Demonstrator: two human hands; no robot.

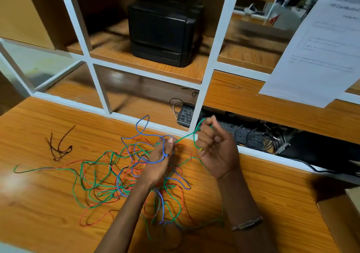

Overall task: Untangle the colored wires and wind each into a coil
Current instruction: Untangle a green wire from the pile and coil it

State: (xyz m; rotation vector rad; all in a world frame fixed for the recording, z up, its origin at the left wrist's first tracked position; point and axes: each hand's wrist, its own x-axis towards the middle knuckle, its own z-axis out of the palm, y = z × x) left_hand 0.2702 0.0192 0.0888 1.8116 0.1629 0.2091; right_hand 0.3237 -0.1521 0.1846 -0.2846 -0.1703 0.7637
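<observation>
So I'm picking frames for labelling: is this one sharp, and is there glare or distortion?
Head view: right hand pinching the green wire is motion-blurred; glare whitens the wooden table at left; white window frame bows from the wide-angle lens; the paper sheet's text is unreadable.

At mid-frame, both hands, left [160,156] and right [216,147], pinch a thin green wire [184,135] stretched between them above a loose tangle of green, red and blue wires [116,174] on the wooden table [39,204]. A small dark brown wire [58,145] lies apart at the left.
</observation>
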